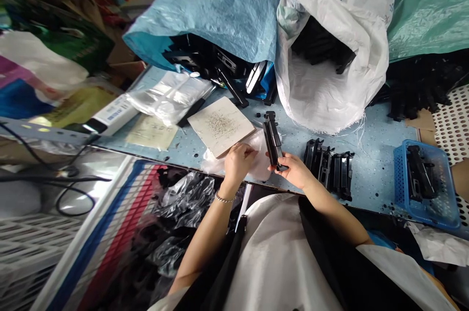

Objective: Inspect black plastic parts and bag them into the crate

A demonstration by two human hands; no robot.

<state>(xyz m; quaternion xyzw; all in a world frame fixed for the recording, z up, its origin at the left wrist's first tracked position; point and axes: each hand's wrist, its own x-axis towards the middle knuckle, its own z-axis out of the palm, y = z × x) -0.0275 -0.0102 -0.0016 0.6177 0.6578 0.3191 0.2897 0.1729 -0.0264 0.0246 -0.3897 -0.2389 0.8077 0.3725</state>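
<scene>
My right hand point(291, 169) grips the lower end of a long black plastic part point(274, 140), which stands out from my fingers over the table's front edge. At the near corner of a pale square board point(220, 125) strewn with small grains is my left hand point(240, 158). Its fingers are curled together in a pinch over a clear plastic bag point(261, 154); what they hold, if anything, is too small to make out. Several similar black parts point(328, 166) lie side by side to the right of my right hand.
A blue sack point(220, 3) and a white sack point(330, 100), both with black parts inside, stand along the back. A blue basket point(399, 174) with black parts is at the right. Packed clear bags point(168, 98) lie at the left. Below the table is a crate point(110, 218).
</scene>
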